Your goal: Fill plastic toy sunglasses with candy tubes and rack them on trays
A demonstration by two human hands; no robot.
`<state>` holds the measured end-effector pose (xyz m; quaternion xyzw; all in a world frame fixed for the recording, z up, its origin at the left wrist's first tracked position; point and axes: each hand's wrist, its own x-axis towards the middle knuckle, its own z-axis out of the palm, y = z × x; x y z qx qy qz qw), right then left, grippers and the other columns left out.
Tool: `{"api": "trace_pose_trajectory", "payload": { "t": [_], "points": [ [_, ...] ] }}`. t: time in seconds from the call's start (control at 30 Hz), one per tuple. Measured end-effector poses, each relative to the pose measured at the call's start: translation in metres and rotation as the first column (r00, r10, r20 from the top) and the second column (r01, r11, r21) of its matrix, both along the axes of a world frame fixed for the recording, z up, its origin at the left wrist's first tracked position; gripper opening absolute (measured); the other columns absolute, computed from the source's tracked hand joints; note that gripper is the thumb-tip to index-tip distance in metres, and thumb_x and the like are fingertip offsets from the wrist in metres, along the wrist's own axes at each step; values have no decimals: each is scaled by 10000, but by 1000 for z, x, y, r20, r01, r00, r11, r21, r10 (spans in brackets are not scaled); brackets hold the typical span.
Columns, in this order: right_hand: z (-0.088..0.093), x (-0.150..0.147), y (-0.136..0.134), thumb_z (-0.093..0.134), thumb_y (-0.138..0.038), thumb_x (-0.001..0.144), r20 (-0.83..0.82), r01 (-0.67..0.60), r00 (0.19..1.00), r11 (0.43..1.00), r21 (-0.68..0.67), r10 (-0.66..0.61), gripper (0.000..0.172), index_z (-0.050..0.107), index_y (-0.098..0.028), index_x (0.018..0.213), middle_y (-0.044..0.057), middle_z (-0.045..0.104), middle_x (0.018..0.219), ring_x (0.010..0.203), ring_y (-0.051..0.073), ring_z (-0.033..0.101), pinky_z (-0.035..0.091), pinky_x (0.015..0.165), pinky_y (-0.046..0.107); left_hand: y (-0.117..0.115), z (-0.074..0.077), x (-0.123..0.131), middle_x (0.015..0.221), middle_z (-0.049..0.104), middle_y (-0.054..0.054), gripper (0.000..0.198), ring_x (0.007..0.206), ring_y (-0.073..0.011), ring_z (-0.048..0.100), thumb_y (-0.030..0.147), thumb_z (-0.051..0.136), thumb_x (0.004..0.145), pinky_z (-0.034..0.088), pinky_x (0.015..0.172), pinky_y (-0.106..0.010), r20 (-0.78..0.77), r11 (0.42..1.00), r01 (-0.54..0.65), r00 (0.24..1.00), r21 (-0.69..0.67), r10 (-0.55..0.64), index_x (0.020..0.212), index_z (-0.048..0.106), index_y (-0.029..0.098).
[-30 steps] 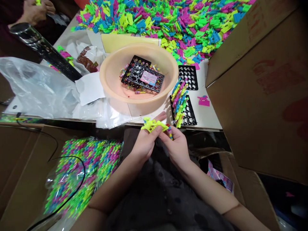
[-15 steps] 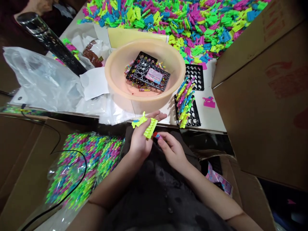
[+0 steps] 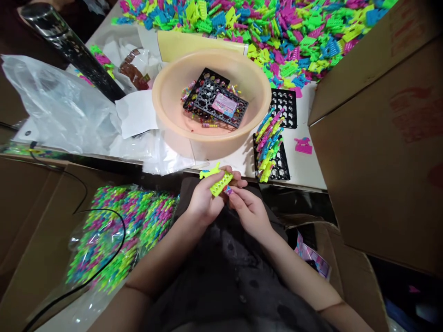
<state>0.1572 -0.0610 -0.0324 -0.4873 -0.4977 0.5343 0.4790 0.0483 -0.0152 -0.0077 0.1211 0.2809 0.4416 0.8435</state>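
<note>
My left hand (image 3: 206, 203) grips a yellow plastic toy piece (image 3: 220, 184) shaped like an animal on a ridged base, with a bit of blue at its top left. Between the thumb and fingers of my right hand (image 3: 251, 210) is a small tube of candy (image 3: 228, 190) with a red end and a printed wrapper. The tube's red end meets the lower edge of the yellow piece; whether it is inside cannot be made out. Right of my hands, a row of colourful toy pieces (image 3: 270, 145) stands in a black perforated tray (image 3: 283, 168).
Behind my hands stands a peach basin (image 3: 162, 106) holding black trays and candy tubes. A heap of toy pieces (image 3: 277, 27) covers the table's back. A pink piece (image 3: 303, 145) lies at right, beside a cardboard box (image 3: 377, 138). Bagged pieces (image 3: 114, 235) sit lower left.
My hands have come closer together, and the candy tube now touches the yellow piece. The fingers of my left hand have curled in behind it. The view has shifted slightly.
</note>
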Motion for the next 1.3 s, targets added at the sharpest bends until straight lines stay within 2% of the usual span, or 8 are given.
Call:
{"api": "trace_pose_trajectory", "payload": {
  "t": [0.17, 0.4, 0.57, 0.77, 0.97, 1.1, 1.2, 1.3],
  "points": [
    [8, -1, -3, 483, -319, 869, 155, 64, 985, 995, 77, -76, 250, 665, -197, 989, 18, 621, 715, 728, 161, 607, 510, 701, 287, -3, 2, 3, 779, 613, -6, 48, 783, -177, 655, 172, 527, 776, 478, 843, -325, -19, 1000, -19, 1000, 15, 20, 812, 555, 155],
    [6, -4, -9, 462, -324, 891, 163, 96, 979, 985, 143, -119, 254, 653, -226, 1027, 34, 682, 895, 805, 168, 633, 524, 730, 293, -5, 8, 7, 771, 623, -18, 49, 816, -195, 656, 173, 525, 773, 466, 884, -355, -17, 998, -8, 1000, -67, 7, 799, 559, 149],
    [8, -5, -13, 465, -313, 891, 252, 151, 948, 972, 179, -194, 244, 651, -245, 1032, 42, 680, 981, 897, 193, 622, 506, 799, 327, -10, 10, 12, 784, 617, -1, 53, 804, -190, 654, 219, 526, 771, 458, 895, -383, -97, 996, -89, 991, 25, 91, 803, 543, 181],
    [21, 6, -7, 488, -282, 877, 270, 4, 962, 993, 117, -36, 217, 668, -224, 982, 28, 695, 906, 834, 177, 634, 502, 747, 289, -12, 8, 10, 720, 616, -5, 101, 761, -198, 655, 250, 575, 746, 492, 821, -381, -189, 964, -73, 974, 255, 124, 773, 507, 181],
    [16, 6, -1, 463, -295, 886, 225, -64, 973, 996, 64, 48, 229, 657, -208, 970, 36, 687, 936, 923, 196, 620, 478, 805, 308, -10, -2, 3, 762, 650, -21, 91, 771, -182, 646, 260, 545, 784, 488, 814, -358, -249, 943, -25, 962, 331, 113, 785, 511, 175],
    [15, 8, 2, 483, -304, 879, 295, -124, 949, 992, 22, 112, 200, 588, -195, 1010, 41, 670, 900, 815, 176, 624, 482, 714, 292, -8, 1, 0, 755, 655, -22, 92, 837, -193, 624, 265, 548, 765, 457, 819, -324, -411, 951, -25, 898, 307, 156, 770, 525, 176],
    [20, 13, 5, 583, -324, 826, 480, -152, 875, 977, 151, 62, 181, 582, -196, 953, 51, 653, 867, 805, 193, 596, 470, 718, 322, -10, 9, 0, 802, 652, -22, 105, 888, -194, 598, 294, 530, 776, 441, 821, -304, -501, 934, -75, 827, 349, 253, 785, 539, 190],
    [26, 23, 4, 576, -299, 834, 599, -167, 797, 927, 335, -73, 136, 622, -195, 908, 69, 638, 849, 826, 205, 575, 465, 740, 344, -18, 17, -1, 921, 635, -29, 146, 951, -194, 572, 324, 540, 785, 425, 871, -301, -579, 895, 36, 774, 444, 256, 868, 572, 209]
  ]
}}
